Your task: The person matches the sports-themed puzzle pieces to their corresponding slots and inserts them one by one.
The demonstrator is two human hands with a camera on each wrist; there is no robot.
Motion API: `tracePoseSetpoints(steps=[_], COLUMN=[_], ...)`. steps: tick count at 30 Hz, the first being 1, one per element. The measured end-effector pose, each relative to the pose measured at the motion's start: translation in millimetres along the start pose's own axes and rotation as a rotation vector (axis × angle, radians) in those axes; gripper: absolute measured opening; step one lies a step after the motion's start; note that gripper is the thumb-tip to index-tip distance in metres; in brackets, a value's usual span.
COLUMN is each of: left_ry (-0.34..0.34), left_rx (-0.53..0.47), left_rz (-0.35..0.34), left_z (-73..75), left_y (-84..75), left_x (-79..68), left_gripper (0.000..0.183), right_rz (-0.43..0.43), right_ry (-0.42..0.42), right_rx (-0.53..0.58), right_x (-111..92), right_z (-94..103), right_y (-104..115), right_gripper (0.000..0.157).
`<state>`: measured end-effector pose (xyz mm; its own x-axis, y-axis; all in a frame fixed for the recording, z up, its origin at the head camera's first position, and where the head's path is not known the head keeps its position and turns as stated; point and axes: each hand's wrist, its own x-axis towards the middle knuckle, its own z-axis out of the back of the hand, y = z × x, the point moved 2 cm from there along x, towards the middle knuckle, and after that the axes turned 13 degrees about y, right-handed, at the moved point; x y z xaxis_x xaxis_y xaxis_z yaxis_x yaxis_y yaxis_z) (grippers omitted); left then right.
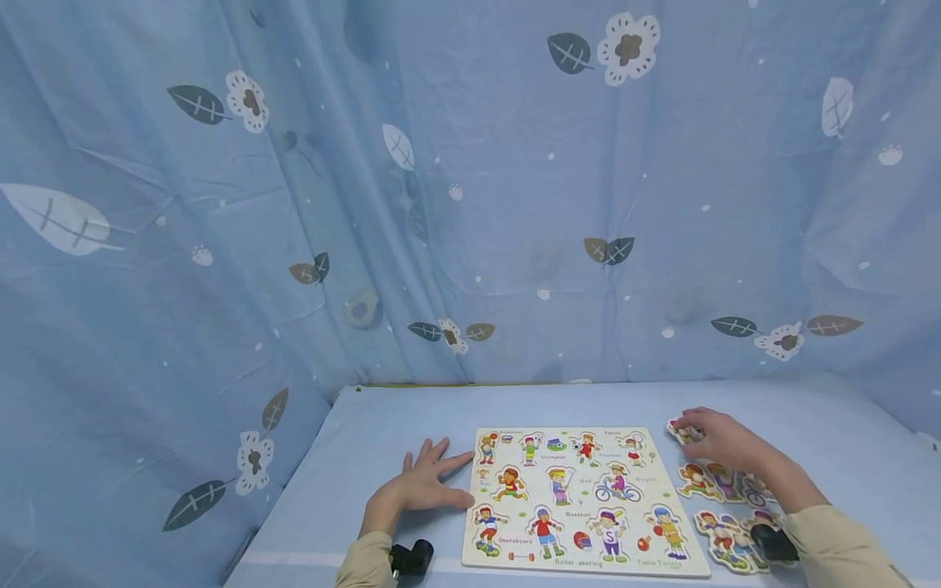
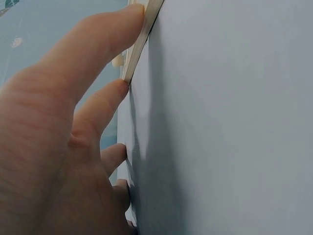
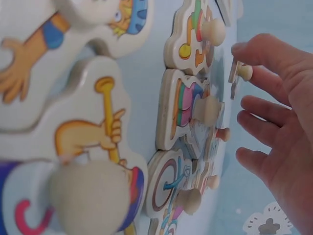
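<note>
A wooden puzzle board printed with sports figures lies flat on the table. My left hand is spread beside its left side. In the left wrist view, the thumb and index fingertip touch the board's edge, while the other fingers rest on the table. Beyond the board's far right corner, my right hand reaches over a small knobbed puzzle piece. In the right wrist view, thumb and index finger pinch this piece around its wooden knob; the other fingers are loosely bent.
Several loose puzzle pieces with knobs lie right of the board, including a runner and a skateboarder. They lie below the right forearm, whose sleeve covers part of that area. A patterned blue curtain hangs behind the table.
</note>
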<state>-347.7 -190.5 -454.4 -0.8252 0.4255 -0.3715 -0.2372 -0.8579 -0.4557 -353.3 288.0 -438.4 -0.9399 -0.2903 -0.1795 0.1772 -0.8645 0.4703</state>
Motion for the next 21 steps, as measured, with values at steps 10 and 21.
tracePoseSetpoints(steps=[10,21], left_ry=[0.0,0.0], left_rx=[-0.003,-0.003], left_rz=[0.007,0.001], left_z=[0.1,-0.1], left_y=[-2.0,-2.2], left_x=[-0.9,-2.3], left_gripper=[0.08,0.08], right_rz=[-0.04,-0.081], right_ry=[-0.007,0.014], right_rx=[0.048,0.057], right_x=[-0.1,3.8], right_z=[2.6,3.9], right_y=[8.7,15.7], right_gripper=[0.047,0.05])
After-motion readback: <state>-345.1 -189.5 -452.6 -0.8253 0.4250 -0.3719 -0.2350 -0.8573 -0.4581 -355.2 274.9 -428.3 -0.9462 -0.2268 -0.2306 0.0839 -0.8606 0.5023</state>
